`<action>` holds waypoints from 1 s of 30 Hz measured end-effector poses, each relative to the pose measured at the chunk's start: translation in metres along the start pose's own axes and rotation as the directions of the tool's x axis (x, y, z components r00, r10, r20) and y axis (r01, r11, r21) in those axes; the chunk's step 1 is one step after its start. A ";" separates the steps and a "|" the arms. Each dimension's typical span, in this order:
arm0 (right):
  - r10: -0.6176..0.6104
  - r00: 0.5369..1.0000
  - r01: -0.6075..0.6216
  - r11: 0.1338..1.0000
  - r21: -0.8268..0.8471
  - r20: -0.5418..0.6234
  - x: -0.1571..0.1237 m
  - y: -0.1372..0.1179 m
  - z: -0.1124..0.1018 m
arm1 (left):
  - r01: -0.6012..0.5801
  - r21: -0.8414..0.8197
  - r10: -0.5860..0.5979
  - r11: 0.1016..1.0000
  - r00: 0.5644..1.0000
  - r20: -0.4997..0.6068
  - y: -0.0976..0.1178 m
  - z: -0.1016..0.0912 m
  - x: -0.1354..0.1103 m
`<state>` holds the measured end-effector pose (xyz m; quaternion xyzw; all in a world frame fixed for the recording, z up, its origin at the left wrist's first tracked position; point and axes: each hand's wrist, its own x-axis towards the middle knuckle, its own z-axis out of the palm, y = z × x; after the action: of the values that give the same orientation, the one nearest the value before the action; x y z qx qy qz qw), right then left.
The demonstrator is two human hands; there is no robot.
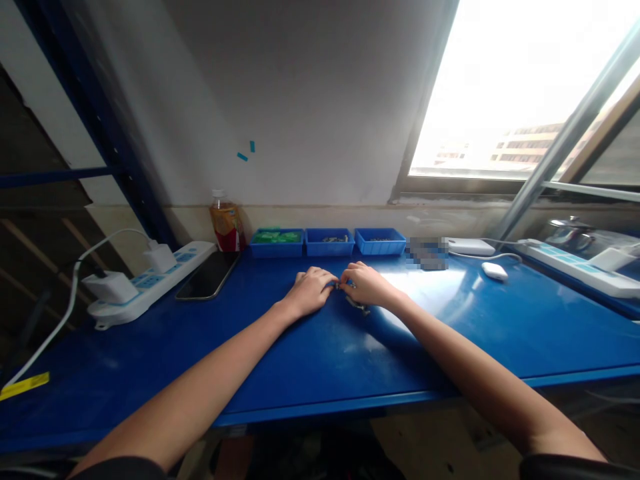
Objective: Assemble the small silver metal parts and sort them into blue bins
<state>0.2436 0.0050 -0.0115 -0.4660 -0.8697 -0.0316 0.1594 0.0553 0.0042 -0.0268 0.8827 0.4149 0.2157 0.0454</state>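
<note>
My left hand [311, 291] and my right hand [369, 284] meet over the middle of the blue table, fingertips nearly touching. Both are closed in a pinch around a tiny part [338, 286] between them, too small and covered to name. A small greyish, thin piece [358, 307] shows just below my right hand's fingers; whether it joins the pinched part I cannot tell. Beyond the hands stand three blue bins: the left bin [277, 251] holds green pieces, the middle bin [330, 250] small metallic-looking bits, and the right bin [380, 249] tiny parts.
At left are a power strip [150, 283] with plugged-in chargers, a dark phone [209, 275] and a drink bottle [225, 223]. On the right lie a white power bank [470, 247], a white earbud case [495, 271] and another power strip [585, 268]. The blue table's front edge [350, 402] runs below my forearms.
</note>
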 end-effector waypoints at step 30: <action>-0.037 0.958 0.099 0.974 0.204 -0.284 -0.001 -0.022 -0.007 | -0.011 -0.290 -0.056 0.957 0.974 -0.221 0.004 -0.011 -0.007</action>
<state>0.2283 -0.0096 -0.0031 -0.4065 -0.8524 -0.0074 0.3287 0.0499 -0.0048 -0.0181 0.8312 0.3916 0.3731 0.1288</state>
